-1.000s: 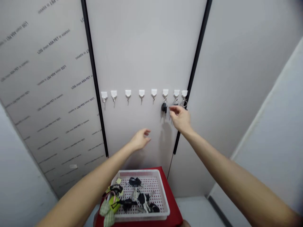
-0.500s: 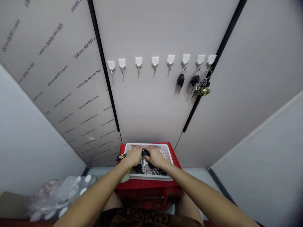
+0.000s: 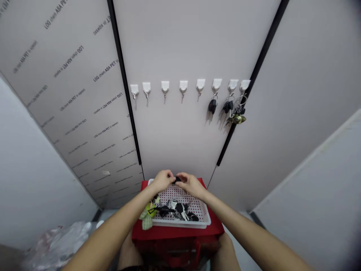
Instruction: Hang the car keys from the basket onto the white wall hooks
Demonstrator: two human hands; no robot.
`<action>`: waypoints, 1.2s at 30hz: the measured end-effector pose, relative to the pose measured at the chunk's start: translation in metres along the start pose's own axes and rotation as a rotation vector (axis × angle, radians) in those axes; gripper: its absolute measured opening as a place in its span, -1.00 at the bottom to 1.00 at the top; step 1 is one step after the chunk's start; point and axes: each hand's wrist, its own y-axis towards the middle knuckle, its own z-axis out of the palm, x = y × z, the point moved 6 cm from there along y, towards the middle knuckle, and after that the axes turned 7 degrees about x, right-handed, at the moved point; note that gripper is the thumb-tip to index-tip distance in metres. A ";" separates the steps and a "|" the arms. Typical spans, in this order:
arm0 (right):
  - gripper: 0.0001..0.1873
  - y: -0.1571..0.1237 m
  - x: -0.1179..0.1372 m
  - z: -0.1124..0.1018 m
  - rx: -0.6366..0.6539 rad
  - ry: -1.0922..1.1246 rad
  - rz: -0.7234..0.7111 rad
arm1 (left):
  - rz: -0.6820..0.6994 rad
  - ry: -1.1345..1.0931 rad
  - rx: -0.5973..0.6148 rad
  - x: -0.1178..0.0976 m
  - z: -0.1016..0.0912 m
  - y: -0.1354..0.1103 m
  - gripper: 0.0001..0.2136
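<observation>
My left hand (image 3: pixel 162 180) and my right hand (image 3: pixel 190 183) meet above the far end of a white perforated basket (image 3: pixel 205 214). Both are pinched on one small black key (image 3: pixel 177 179) held between them. The basket stands on a red stool (image 3: pixel 177 233) and holds several more keys (image 3: pixel 176 209), some with black heads, one with a green tag (image 3: pixel 147 218). On the wall above runs a row of white hooks (image 3: pixel 165 86). The three rightmost hooks carry key bunches (image 3: pixel 228 109); the hooks left of them are bare.
Black vertical strips (image 3: pixel 124 86) divide the grey wall panels. The left panel bears printed protective film (image 3: pixel 70 94). A clear plastic bag (image 3: pixel 59 241) lies on the floor at lower left. A white wall (image 3: pixel 318 180) closes in on the right.
A second ago my right hand was up at the hooks by the hanging keys. Both hands dropped into the basket, then rose slightly holding a black key together.
</observation>
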 end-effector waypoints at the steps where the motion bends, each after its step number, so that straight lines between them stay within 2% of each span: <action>1: -0.73 0.000 0.004 -0.005 -0.001 0.023 -0.019 | -0.015 -0.102 0.020 -0.003 0.000 0.002 -0.86; 4: -0.74 -0.001 0.015 -0.010 0.074 0.136 -0.060 | -0.066 -0.380 0.098 -0.009 0.003 0.005 -0.84; 7: -0.77 -0.004 0.018 -0.008 0.125 0.327 -0.054 | -0.086 -0.536 0.123 -0.014 0.005 0.005 -0.83; 9: -0.83 -0.004 0.016 -0.007 0.106 0.446 -0.025 | -0.078 -0.624 0.081 -0.016 0.004 0.004 -0.82; 12: -0.90 -0.003 0.013 -0.015 -0.014 0.513 0.017 | -0.104 -0.745 -0.029 -0.016 0.000 0.002 -0.78; 14: -0.92 -0.002 0.017 -0.025 -0.102 0.483 0.004 | -0.170 -0.770 0.010 -0.015 0.002 0.000 -0.68; 16: -0.93 -0.003 0.028 -0.035 -0.147 0.373 -0.054 | -0.212 -0.795 0.141 -0.019 0.007 -0.001 -0.55; 18: -0.93 -0.006 0.044 -0.041 -0.165 0.207 -0.160 | -0.154 -0.875 0.222 -0.028 0.009 -0.002 -0.53; 21: -0.90 -0.014 0.061 -0.050 -0.252 0.029 -0.272 | -0.002 -0.971 0.124 -0.043 -0.001 0.002 -0.66; 24: -0.86 -0.016 0.062 -0.058 -0.346 0.043 -0.243 | 0.066 -0.982 0.000 -0.053 -0.010 0.007 -0.73; 29: -0.77 -0.001 0.068 -0.078 -0.288 0.329 -0.198 | 0.167 -0.909 -0.107 -0.081 -0.035 0.013 -0.81; 32: -0.77 0.009 0.083 -0.102 -0.347 0.446 -0.199 | 0.261 -0.834 -0.127 -0.106 -0.057 0.016 -0.84; 36: -0.79 0.022 0.100 -0.138 -0.486 0.401 -0.176 | 0.345 -0.585 -0.193 -0.138 -0.083 0.028 -0.86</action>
